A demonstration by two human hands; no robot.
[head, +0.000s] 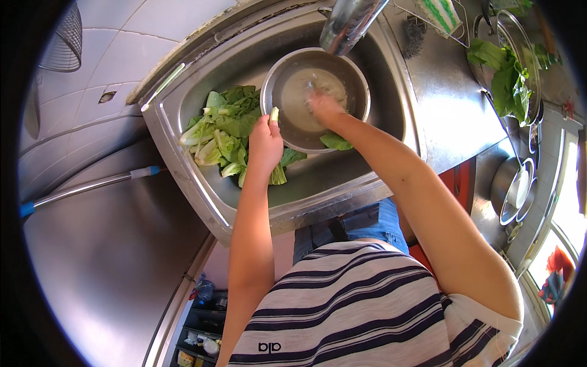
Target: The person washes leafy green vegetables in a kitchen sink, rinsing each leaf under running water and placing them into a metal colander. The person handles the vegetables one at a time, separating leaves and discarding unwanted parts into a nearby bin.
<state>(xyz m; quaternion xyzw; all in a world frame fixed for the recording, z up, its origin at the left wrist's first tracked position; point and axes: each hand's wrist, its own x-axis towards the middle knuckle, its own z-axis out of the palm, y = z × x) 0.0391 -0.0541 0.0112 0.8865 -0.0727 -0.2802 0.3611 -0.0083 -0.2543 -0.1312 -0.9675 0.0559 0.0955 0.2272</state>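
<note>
My left hand (pixel 267 142) is closed around a pale green vegetable stalk (pixel 274 114) at the left rim of a round metal basin (pixel 362 98). My right hand (pixel 324 108) is over the cloudy water in the basin; it is blurred, and whether it grips anything cannot be told. A green leaf (pixel 336 141) lies at the basin's lower rim, beneath my right forearm. Left of the basin, a heap of leafy greens (pixel 229 121) with pale stems rests in the stainless steel sink (pixel 312 176). Some leaves show on both sides of my left wrist.
A metal faucet (pixel 351 27) reaches over the basin. Beyond the sink's right edge are a dark scouring pad (pixel 413 36), a wire rack with a green-and-white sponge (pixel 440 16), and leaves on a strainer (pixel 511 85). A pole (pixel 87 188) lies across the metal surface at left.
</note>
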